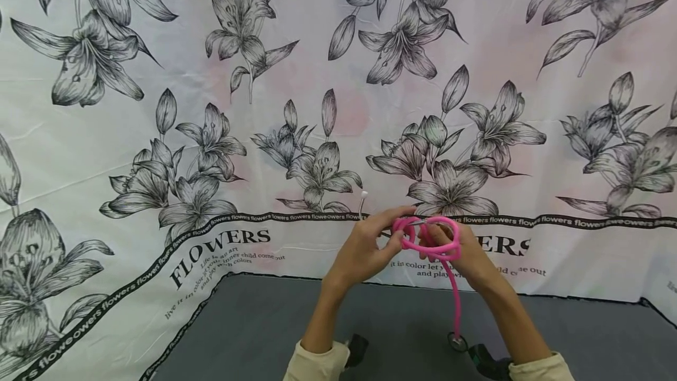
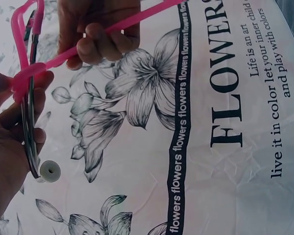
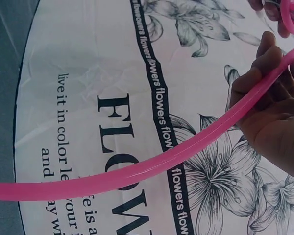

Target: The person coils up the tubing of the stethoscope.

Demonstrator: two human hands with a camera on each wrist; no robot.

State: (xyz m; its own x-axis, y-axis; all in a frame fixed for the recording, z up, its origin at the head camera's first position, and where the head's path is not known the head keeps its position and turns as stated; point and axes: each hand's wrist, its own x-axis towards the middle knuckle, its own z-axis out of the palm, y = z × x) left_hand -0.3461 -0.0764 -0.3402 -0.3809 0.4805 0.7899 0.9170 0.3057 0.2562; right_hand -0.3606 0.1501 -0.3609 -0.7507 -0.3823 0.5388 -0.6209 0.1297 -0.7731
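Note:
Both hands hold a pink stethoscope (image 1: 456, 296) up in front of the floral cloth. My left hand (image 1: 370, 246) pinches the metal ear tubes (image 2: 29, 132) where the pink tubing wraps round them; its thumb presses on the wrap. A white ear tip (image 1: 364, 194) sticks out past that hand. The fingers of my right hand (image 3: 277, 105) curl round the tubing (image 3: 161, 159), close to the loops (image 1: 449, 240). From there the tubing hangs down to the round chest piece (image 1: 457, 341) at its lower end.
A white cloth (image 1: 317, 246) printed with black lilies and lettering stands as a backdrop. The dark grey table surface (image 1: 254, 322) lies below the hands. Dark wrist devices (image 1: 357, 348) show by the cream sleeves (image 1: 317, 363).

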